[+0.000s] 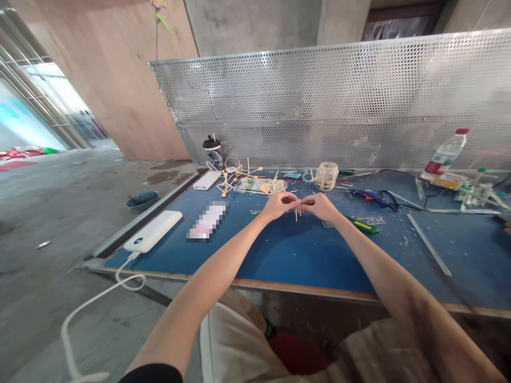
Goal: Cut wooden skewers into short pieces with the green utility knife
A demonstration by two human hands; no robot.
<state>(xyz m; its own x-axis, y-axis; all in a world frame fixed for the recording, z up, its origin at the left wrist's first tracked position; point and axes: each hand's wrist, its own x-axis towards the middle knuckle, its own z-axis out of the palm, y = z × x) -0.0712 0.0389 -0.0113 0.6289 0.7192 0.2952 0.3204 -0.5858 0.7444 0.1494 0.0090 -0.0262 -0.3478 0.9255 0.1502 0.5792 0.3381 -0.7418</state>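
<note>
Both hands meet above the middle of the blue table (311, 260). My left hand (278, 206) and my right hand (320, 206) pinch small pale sticks (296, 215) between their fingertips. The sticks point downward, and the fingers cover their upper part. Behind the hands lie a clear plastic packet (255, 185) and a frame of thin sticks with orange tips (225, 185). A green cutter (364, 225) rests beside my right forearm.
A white power bank (155, 230) with a cable is at the left, near a blurred phone (207, 221). Farther back are a cup (214, 152), a tape roll (326, 176), a blue glue gun (369, 197) and a bottle (446, 155). A clear glue stick (429, 244) lies right.
</note>
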